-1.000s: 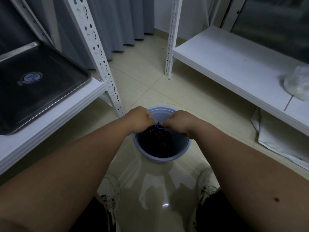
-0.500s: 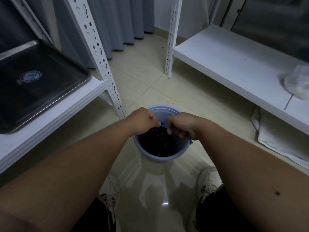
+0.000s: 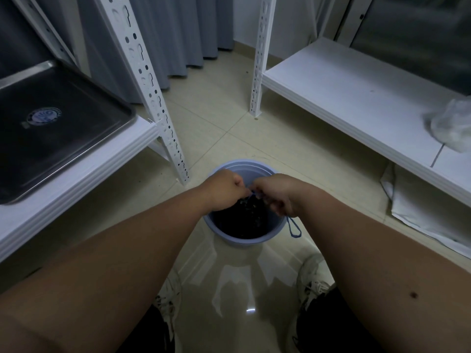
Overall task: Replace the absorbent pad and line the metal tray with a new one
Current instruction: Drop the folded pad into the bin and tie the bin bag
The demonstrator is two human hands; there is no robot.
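A bare metal tray with a round sticker lies on the white shelf at the left. On the floor stands a blue bin lined with a black bag. Both hands meet over the bin's mouth. My left hand and my right hand pinch the bag's blue drawstring between closed fingers. A loop of that string hangs over the bin's right rim. White pad sheets lie flat under the right shelf.
White slotted rack posts stand left of the bin, another post behind it. A white shelf at the right carries a crumpled clear plastic bag. Grey curtains hang at the back. My shoes stand on the glossy tiles.
My hands have kept working the blue string above the bin. A loop of it has come out and now hangs over the right rim.
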